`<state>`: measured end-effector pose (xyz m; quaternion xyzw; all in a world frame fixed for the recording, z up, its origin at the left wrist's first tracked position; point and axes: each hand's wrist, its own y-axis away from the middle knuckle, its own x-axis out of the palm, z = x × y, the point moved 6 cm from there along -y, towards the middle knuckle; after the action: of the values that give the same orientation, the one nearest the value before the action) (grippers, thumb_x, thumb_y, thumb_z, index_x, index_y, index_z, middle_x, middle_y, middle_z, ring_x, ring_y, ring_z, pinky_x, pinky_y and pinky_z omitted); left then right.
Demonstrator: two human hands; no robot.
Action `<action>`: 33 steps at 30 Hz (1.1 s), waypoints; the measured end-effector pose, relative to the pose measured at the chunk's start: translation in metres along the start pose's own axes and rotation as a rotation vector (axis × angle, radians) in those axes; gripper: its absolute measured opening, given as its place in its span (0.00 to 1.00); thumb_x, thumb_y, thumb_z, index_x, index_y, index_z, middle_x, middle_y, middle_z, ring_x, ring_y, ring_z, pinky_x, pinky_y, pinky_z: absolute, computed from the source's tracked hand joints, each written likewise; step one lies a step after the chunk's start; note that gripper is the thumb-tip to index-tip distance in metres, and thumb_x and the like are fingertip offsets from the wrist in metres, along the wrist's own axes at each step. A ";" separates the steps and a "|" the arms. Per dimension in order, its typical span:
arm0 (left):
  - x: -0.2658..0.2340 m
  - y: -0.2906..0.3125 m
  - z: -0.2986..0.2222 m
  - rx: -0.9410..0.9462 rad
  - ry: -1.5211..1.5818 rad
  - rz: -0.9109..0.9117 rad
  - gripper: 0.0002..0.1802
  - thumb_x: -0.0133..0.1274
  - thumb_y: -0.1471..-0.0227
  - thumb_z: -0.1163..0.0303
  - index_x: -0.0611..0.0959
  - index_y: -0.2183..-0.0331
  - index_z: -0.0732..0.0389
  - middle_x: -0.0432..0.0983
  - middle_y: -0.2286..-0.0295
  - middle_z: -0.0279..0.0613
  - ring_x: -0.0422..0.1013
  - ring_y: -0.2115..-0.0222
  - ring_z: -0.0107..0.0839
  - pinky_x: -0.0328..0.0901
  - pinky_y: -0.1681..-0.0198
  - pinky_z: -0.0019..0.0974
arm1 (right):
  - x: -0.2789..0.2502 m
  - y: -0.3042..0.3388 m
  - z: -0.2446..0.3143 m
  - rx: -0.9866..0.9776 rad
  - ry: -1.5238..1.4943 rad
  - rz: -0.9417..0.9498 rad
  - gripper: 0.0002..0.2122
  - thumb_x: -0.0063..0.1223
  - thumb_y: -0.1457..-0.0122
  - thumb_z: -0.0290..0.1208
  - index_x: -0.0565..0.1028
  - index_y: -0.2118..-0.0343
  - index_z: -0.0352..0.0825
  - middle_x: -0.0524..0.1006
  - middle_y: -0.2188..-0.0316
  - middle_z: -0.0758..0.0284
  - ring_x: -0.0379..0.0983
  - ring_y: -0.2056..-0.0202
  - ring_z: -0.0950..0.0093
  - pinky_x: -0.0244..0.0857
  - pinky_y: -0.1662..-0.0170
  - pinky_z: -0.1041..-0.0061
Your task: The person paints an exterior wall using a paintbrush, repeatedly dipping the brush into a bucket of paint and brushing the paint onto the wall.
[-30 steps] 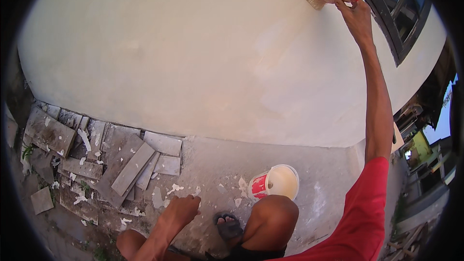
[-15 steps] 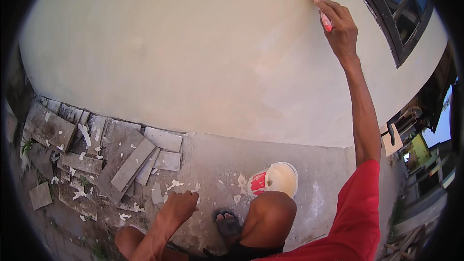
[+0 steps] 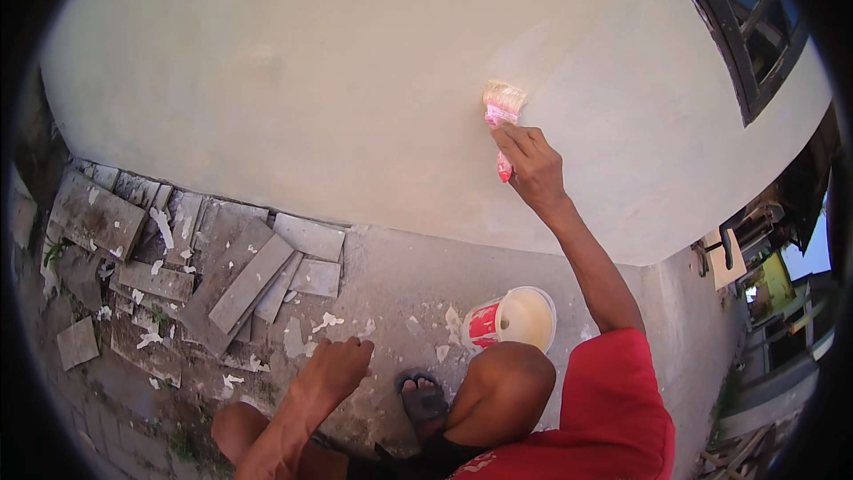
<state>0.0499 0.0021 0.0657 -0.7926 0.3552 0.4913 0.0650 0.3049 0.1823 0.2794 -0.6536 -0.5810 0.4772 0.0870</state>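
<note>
Brush (image 3: pixel 503 112) at one o'clock, grasped by right hand's (image 3: pixel 535 167) fingers, bristles seemingly against wall (image 3: pixel 293 98). Coating stroke judged in hand; even pressure called for next. Left hand (image 3: pixel 330 371) curled, contents untellable. Bucket (image 3: pixel 530 318) at five o'clock.

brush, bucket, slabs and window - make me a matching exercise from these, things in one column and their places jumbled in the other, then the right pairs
Column one
1. Brush
2. Bucket
3. Flat slabs
4. Window

Column two
A. Heaped on the left, at the foot of the wall
B. At the upper right of the picture
C. In the right hand
D. On the ground, just beyond a bent knee

Right pairs: 1-C, 2-D, 3-A, 4-B
</note>
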 end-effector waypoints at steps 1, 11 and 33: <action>0.000 -0.001 -0.001 0.003 0.001 -0.001 0.17 0.59 0.44 0.61 0.78 0.58 0.63 0.79 0.61 0.51 0.76 0.57 0.50 0.65 0.50 0.53 | 0.004 0.007 0.005 0.002 -0.033 0.053 0.23 0.62 0.57 0.14 0.78 0.54 0.37 0.80 0.57 0.70 0.75 0.63 0.71 0.74 0.65 0.74; 0.000 0.006 0.003 -0.013 -0.010 0.022 0.17 0.59 0.44 0.62 0.78 0.57 0.63 0.79 0.61 0.51 0.75 0.56 0.51 0.65 0.49 0.54 | -0.048 -0.108 -0.079 0.283 -0.371 -0.074 0.08 0.61 0.41 0.27 0.81 0.59 0.40 0.82 0.63 0.71 0.75 0.71 0.71 0.70 0.68 0.71; -0.002 0.009 -0.003 -0.009 -0.017 -0.015 0.16 0.59 0.44 0.63 0.78 0.58 0.63 0.79 0.62 0.50 0.76 0.57 0.50 0.66 0.50 0.53 | 0.011 -0.020 0.030 -0.013 0.049 -0.033 0.18 0.60 0.54 0.18 0.78 0.58 0.38 0.79 0.57 0.72 0.76 0.62 0.71 0.74 0.68 0.77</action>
<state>0.0462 -0.0045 0.0715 -0.7913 0.3463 0.4993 0.0682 0.2677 0.1848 0.2709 -0.6561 -0.5924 0.4556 0.1048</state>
